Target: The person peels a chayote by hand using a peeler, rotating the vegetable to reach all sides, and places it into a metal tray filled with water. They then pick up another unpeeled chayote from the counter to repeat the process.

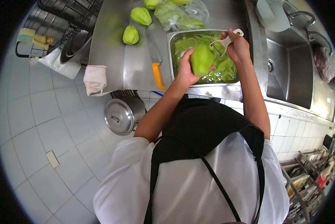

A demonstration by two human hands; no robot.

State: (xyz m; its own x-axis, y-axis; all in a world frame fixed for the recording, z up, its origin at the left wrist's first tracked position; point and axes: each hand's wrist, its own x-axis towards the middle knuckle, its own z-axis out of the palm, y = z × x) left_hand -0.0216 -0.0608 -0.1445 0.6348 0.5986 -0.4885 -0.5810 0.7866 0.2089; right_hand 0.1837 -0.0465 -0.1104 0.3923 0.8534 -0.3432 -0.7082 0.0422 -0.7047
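Note:
A pale green chayote (202, 60) rests in my left hand (186, 69), whose fingers wrap round its left side and underneath. My right hand (237, 48) is closed on a cream-coloured peeler (223, 42), its head just right of the chayote. Both hands are over a rectangular metal tray (170, 50) that holds water and many green peel strips (227, 68). Left of the tray lies a knife (157, 75) with an orange handle, its blade pointing away from me.
More chayotes (141, 16) lie at the back of the steel counter (111, 44), some in a clear plastic bag (199, 13). A folded cloth (95, 79) hangs at the counter's left corner. To the right is a sink (289, 71). A lidded pot (119, 116) stands below the counter.

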